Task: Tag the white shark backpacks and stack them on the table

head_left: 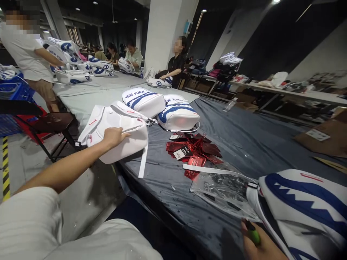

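Observation:
My left hand (113,137) reaches out over the table's left edge and is closed on a white backpack (119,128) lying back side up, a white strap hanging off it. My right hand (257,242) sits at the bottom right, closed on a small green object (253,234), beside a white and blue backpack (306,206) with a shark-teeth print. A clear plastic bag (225,189) lies between the two. Red foil tags (195,151) are scattered mid-table.
Two white and blue "NEW YORK" bags (143,101) (177,115) sit behind the white backpack on the grey cloth table (244,141). Other people work at the far end among several similar bags. A chair (51,124) and blue crates (13,90) stand left.

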`<control>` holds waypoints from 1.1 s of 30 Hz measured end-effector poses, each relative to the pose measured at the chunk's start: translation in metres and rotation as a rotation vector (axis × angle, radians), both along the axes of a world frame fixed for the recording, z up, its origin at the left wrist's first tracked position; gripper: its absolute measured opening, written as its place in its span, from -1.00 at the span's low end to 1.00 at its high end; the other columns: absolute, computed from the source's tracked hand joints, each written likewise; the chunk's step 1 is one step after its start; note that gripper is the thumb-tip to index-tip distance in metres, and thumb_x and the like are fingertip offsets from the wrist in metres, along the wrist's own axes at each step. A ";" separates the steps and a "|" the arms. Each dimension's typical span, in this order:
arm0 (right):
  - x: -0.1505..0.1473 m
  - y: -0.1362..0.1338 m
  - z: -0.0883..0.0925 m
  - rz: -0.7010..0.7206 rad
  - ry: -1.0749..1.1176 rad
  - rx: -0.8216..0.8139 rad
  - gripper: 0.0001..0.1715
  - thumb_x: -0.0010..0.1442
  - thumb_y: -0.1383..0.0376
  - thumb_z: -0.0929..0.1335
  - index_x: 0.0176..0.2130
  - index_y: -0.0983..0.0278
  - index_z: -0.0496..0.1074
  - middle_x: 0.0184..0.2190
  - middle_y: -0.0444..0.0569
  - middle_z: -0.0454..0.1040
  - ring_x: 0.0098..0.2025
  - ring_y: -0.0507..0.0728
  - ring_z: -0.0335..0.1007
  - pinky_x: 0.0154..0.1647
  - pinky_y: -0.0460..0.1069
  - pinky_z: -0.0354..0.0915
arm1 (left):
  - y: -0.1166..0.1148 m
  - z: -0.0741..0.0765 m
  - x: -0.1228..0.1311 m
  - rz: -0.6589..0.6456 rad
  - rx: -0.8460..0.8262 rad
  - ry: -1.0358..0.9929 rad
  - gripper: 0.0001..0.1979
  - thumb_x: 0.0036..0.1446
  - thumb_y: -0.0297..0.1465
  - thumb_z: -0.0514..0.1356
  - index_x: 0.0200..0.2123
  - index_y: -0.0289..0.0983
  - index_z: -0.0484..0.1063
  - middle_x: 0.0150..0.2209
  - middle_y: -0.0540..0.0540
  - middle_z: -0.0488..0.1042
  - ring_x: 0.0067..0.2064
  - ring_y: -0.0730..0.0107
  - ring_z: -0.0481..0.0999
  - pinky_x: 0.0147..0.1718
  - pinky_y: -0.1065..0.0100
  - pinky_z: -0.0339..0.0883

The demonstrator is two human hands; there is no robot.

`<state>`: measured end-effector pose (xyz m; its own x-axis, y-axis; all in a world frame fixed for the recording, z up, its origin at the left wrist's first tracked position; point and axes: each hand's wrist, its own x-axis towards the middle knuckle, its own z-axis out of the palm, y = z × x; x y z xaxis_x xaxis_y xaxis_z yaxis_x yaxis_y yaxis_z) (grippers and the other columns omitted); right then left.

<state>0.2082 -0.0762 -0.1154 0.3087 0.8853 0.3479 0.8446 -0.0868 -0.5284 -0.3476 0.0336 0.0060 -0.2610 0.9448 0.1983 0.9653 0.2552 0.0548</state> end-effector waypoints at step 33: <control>-0.200 -0.007 0.010 0.178 1.252 -0.184 -0.12 -0.20 -0.05 0.56 0.07 0.20 0.44 0.02 0.09 0.52 -0.10 0.24 0.55 -0.34 -0.03 0.45 | -0.089 -0.105 0.022 -0.410 0.240 -0.208 -0.05 0.09 0.04 0.24 0.39 -0.38 0.06 0.38 -0.53 0.01 0.42 -0.31 -0.04 0.29 -0.21 -0.07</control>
